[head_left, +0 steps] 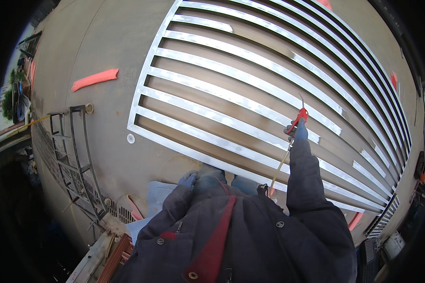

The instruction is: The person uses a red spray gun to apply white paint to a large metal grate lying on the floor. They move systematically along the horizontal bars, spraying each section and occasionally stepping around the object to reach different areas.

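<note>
- Red blow gun (301, 114) is above the slatted metal frame (236, 98), right of the middle; its thin nozzle points away from the person.
- Right hand (301, 132), gloved, is closed around the gun's handle. I cannot tell if the lever is pressed. If the glove slips on it, I think the gun could drop and scratch a bright slat.
- Hose (282, 162) goes from the gun back toward the body, crossing over the frame. It may catch on the frame's edge and pull the aim aside, if the arm reaches too far.
- Dust may fly up toward the person, if air strikes a slat at a bad angle.
- Legs (245, 184) stand close to the near rail, so a careless step could trip there.
- Left hand (188, 180) is low beside the leg; whether its fingers pinch something, I cannot tell.
</note>
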Available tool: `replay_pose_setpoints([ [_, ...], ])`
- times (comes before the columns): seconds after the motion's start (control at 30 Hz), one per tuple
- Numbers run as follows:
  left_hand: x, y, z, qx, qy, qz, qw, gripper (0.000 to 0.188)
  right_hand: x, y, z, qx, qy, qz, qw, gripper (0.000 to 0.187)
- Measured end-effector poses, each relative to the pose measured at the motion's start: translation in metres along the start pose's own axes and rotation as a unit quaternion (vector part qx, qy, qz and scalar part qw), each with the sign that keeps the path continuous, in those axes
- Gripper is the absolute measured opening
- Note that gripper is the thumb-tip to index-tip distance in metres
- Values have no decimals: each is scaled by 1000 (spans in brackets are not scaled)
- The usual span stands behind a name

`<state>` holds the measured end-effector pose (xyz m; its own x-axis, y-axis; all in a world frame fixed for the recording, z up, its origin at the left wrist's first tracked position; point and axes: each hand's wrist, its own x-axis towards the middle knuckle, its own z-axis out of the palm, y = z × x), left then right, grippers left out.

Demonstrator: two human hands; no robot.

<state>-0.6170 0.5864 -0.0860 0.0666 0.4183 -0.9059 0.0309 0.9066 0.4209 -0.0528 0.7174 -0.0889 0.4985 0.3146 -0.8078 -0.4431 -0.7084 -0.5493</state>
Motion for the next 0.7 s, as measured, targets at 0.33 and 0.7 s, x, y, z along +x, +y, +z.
replay_pose_setpoints([
  [0.33,-12,5,58,57,-37,-8,998,33,66,118,-353,401,360,9,842,64],
  [0.7,-42,-14,99,106,-42,44,993,34,-5,71,65,75,-153,41,984,65],
])
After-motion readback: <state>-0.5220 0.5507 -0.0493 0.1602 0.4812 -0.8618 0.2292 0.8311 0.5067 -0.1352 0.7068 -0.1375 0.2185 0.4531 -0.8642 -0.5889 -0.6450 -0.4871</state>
